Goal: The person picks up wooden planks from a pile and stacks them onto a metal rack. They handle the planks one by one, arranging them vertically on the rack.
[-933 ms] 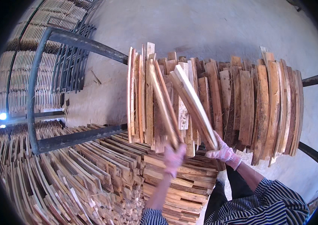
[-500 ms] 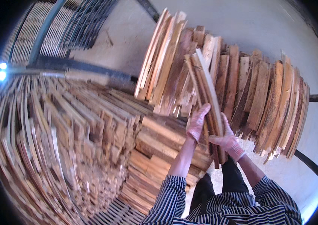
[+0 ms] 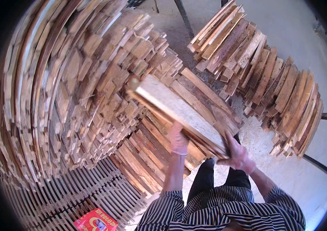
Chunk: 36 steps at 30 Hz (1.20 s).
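Between my gloved hands is a small bundle of wooden boards [image 3: 182, 106], slanting from upper left to lower right and somewhat blurred. My left hand [image 3: 178, 139] is closed around its lower edge near the middle. At the near right end, my right hand [image 3: 240, 156] grips the boards with the thumb below. Both gloves look pinkish and worn. Beneath the bundle lies a lower pile of planks [image 3: 148, 150], partly hidden by the boards and my left arm. The bundle's far end points at a tall stack of wood strips [image 3: 90, 88].
Along the wall at the right leans a long row of rough boards [image 3: 271, 81]. Slatted dark racking [image 3: 94, 188] spreads at lower left, with a red box [image 3: 96, 220] on it. Pale floor [image 3: 256, 131] shows near my legs, and a dark bar [image 3: 321, 168] runs along the right.
The boards have swung from nearly upright to a leftward slant, their broad face now showing. My view has turned toward the tall stack on the left, and the red box has come into sight.
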Available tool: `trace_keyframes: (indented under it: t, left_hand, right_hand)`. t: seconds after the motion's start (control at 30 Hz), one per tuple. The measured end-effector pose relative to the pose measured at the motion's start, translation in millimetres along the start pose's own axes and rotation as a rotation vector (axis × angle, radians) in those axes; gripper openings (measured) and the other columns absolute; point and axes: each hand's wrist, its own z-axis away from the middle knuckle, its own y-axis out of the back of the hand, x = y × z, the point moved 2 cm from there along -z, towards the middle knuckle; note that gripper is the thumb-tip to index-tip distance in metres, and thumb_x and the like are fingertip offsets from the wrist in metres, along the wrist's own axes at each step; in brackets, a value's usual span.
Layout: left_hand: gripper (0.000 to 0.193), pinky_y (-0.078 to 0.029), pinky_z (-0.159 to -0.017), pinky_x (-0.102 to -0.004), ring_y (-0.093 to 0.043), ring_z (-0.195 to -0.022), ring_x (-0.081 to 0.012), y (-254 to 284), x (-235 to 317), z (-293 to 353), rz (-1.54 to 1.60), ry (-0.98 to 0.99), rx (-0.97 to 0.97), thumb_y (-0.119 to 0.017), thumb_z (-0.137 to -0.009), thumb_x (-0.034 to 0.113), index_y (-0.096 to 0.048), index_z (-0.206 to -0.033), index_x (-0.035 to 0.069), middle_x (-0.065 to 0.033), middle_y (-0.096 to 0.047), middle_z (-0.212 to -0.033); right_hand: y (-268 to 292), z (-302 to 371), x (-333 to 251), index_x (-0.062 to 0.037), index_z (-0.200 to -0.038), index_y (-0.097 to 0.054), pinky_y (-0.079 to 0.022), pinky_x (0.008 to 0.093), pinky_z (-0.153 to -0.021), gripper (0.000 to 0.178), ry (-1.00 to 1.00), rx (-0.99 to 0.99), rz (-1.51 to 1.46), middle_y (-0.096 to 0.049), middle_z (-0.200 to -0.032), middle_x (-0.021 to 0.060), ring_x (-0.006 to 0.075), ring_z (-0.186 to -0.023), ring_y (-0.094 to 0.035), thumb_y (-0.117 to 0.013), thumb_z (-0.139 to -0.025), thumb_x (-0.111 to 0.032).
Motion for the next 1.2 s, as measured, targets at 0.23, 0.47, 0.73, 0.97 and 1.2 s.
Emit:
trace_keyframes:
  t: [0.23, 0.47, 0.73, 0.97, 1.2]
  left_hand:
    - [0.047, -0.051, -0.099, -0.0465, -0.059, -0.12, -0.0308, 112, 40, 43, -2.043, -0.983, -0.055, -0.07, -0.09, 0.031, -0.057, -0.131, 0.013, -0.0076, -0.062, -0.131]
    - [0.066, -0.049, -0.105, -0.0382, -0.056, -0.124, -0.0212, 126, 17, 13, -1.193, -0.382, -0.36, -0.068, -0.093, 0.04, -0.043, -0.145, 0.008, -0.0076, -0.056, -0.14]
    - [0.061, -0.055, -0.09, -0.0258, -0.064, -0.104, -0.0104, 149, 19, 57, -1.006, -0.359, -0.395, -0.077, -0.085, 0.025, -0.052, -0.136, 0.003, -0.0029, -0.069, -0.118]
    - [0.075, -0.053, -0.088, -0.0314, -0.063, -0.101, -0.017, 143, 35, 91, -1.217, 0.172, 0.051, -0.095, -0.06, 0.011, -0.056, -0.125, 0.007, -0.0063, -0.068, -0.112]
    - [0.087, -0.051, -0.093, -0.0472, -0.062, -0.111, -0.0384, 305, 20, 132, -2.046, 0.352, 0.11, -0.093, -0.056, 0.036, -0.054, -0.129, 0.009, -0.0183, -0.066, -0.118]
  right_hand:
    - [-62, -96, -99, -0.0085, -0.149, -0.039, -0.046, 0.0371, -0.106, 0.099, 0.303, -0.078, -0.236, -0.059, -0.133, 0.0152, 0.0289, -0.126, -0.056, -0.089, -0.069, -0.037]
    - [-143, -149, -10, -0.0052, -0.136, -0.048, -0.048, 0.0371, -0.1, 0.095, 0.238, -0.107, -0.312, -0.062, -0.124, 0.0151, 0.0264, -0.119, -0.06, -0.089, -0.066, -0.055]
    - [-84, -76, -17, -0.0081, -0.139, -0.048, -0.054, 0.0313, -0.086, 0.082, -0.073, -0.148, -0.581, -0.063, -0.12, 0.0094, 0.0186, -0.107, -0.061, -0.089, -0.072, -0.031]
    - [-121, 46, 136, -0.0007, -0.13, -0.049, -0.06, 0.0394, -0.082, 0.055, -0.535, 0.165, -1.168, -0.066, -0.105, 0.011, 0.0255, -0.09, -0.069, -0.078, -0.084, -0.013]
    - [-236, 133, 174, -0.0043, -0.119, -0.051, -0.061, 0.0457, -0.082, 0.042, -0.896, 0.24, -1.44, -0.063, -0.105, 0.0104, 0.027, -0.094, -0.068, -0.076, -0.086, -0.013]
